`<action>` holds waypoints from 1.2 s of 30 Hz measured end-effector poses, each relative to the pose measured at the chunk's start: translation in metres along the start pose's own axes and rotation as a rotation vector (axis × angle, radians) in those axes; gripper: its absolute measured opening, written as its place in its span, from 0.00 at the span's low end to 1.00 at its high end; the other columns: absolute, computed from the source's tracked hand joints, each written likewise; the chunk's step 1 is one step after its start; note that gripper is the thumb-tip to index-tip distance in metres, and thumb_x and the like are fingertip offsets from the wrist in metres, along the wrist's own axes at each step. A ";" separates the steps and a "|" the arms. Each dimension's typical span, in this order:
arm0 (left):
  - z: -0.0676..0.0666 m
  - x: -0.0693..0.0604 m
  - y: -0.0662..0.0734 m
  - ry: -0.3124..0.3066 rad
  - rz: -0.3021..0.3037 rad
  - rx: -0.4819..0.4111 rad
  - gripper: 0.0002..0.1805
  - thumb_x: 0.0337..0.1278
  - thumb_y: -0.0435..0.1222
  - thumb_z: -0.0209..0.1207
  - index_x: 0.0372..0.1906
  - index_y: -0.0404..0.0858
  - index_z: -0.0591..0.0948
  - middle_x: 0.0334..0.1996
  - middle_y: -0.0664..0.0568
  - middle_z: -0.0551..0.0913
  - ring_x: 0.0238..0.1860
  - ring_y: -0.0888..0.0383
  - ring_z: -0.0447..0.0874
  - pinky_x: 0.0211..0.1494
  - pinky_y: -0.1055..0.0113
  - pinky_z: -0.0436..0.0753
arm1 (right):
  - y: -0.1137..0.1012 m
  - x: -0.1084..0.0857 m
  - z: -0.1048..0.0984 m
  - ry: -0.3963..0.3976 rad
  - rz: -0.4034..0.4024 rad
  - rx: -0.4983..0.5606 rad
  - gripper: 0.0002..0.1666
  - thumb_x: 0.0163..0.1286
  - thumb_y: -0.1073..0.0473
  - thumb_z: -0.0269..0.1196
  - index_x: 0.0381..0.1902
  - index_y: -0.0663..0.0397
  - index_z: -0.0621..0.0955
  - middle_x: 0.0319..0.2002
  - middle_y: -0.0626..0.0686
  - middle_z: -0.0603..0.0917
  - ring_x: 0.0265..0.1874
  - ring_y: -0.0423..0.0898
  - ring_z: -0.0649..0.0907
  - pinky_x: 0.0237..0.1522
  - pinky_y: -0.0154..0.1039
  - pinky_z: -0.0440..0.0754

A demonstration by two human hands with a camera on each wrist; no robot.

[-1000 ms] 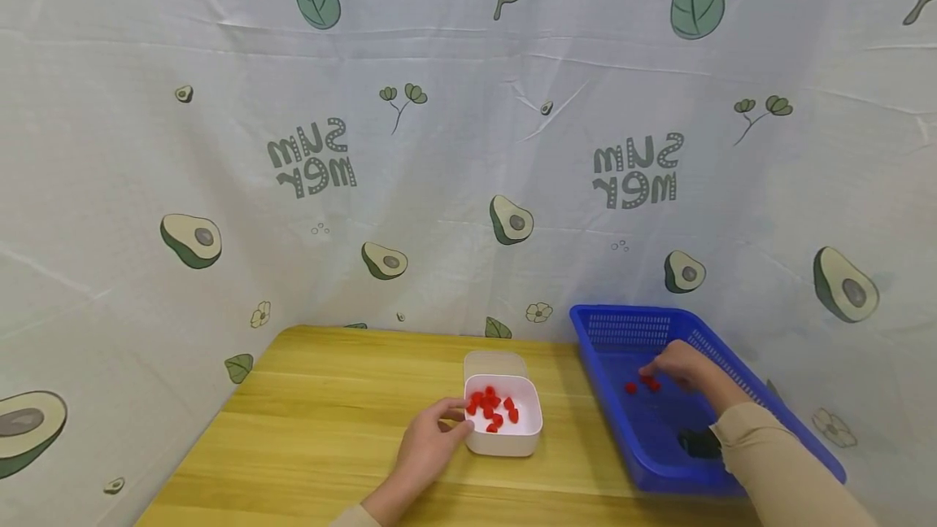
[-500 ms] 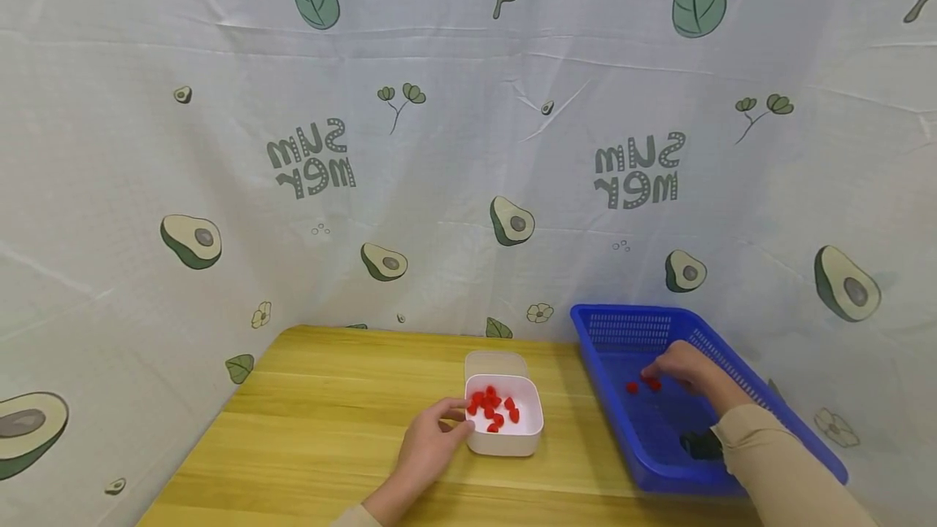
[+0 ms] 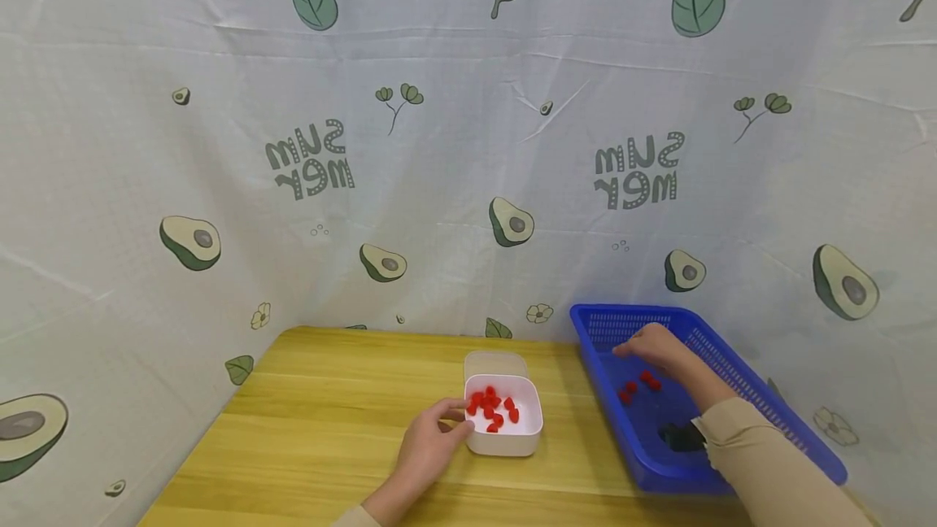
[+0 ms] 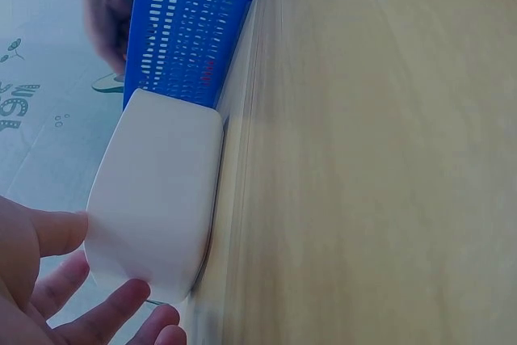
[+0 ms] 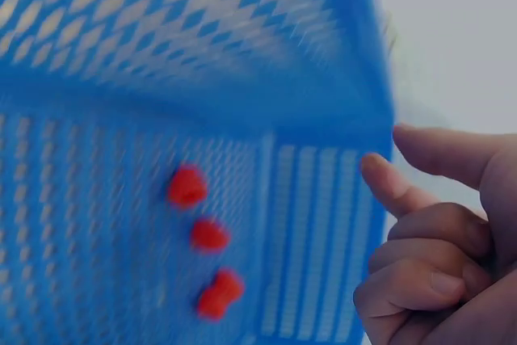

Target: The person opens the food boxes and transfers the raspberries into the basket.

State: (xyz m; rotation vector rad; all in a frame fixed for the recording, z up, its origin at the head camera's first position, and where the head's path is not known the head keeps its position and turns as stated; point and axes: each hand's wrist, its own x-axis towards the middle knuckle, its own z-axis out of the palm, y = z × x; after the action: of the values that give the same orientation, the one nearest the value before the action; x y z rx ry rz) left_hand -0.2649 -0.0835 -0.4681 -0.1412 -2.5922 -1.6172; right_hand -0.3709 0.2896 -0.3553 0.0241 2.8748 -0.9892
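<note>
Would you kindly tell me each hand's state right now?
Left hand: open, touching the white box.
Right hand: open at thumb and index finger, others curled, holding nothing visible.

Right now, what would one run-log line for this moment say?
left hand: touching white box | right hand: over blue basket, pinching nothing visible | red pieces: some in box, some in basket | box: on table
</note>
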 end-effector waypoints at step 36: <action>-0.001 -0.001 0.000 0.004 0.019 -0.005 0.18 0.62 0.41 0.67 0.56 0.44 0.84 0.44 0.54 0.86 0.39 0.58 0.81 0.41 0.62 0.81 | -0.110 -0.021 0.069 -0.022 -0.035 0.246 0.18 0.65 0.57 0.68 0.48 0.66 0.86 0.25 0.48 0.75 0.12 0.39 0.56 0.17 0.33 0.59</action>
State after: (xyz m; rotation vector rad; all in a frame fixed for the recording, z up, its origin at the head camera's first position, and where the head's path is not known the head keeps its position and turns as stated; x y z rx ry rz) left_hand -0.2643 -0.0842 -0.4674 -0.1619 -2.5760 -1.6158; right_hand -0.3489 0.1609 -0.3403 -0.0186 2.7249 -1.3339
